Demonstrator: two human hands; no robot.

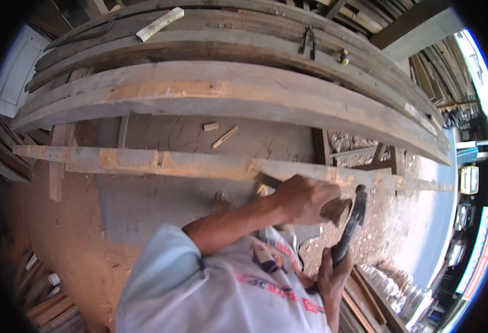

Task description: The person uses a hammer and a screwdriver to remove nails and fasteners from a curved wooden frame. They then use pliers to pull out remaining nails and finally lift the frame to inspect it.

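Observation:
My left hand (305, 197) is wrapped round a chisel, whose flat metal blade (268, 180) points left onto the long narrow beam (199, 163) in front of me. The thick wooden end of its handle (337, 211) sticks out on the right of my fist. In my right hand (333, 272), lower right, is a hammer (357, 213) with a dark handle, held upright. Its head is close beside the chisel's handle end; whether they touch I cannot tell. Along the beam are several lighter, freshly cut patches, one of them by the blade.
Beyond lies a thicker beam (244, 102), with more timbers behind it. Pincers (309, 43), a small yellow-and-black item (344, 57) and a pale offcut (159, 24) rest on those. Wood scraps (225, 137) lie below, between the beams. Stacked planks (55, 305) stand lower left; a road runs right.

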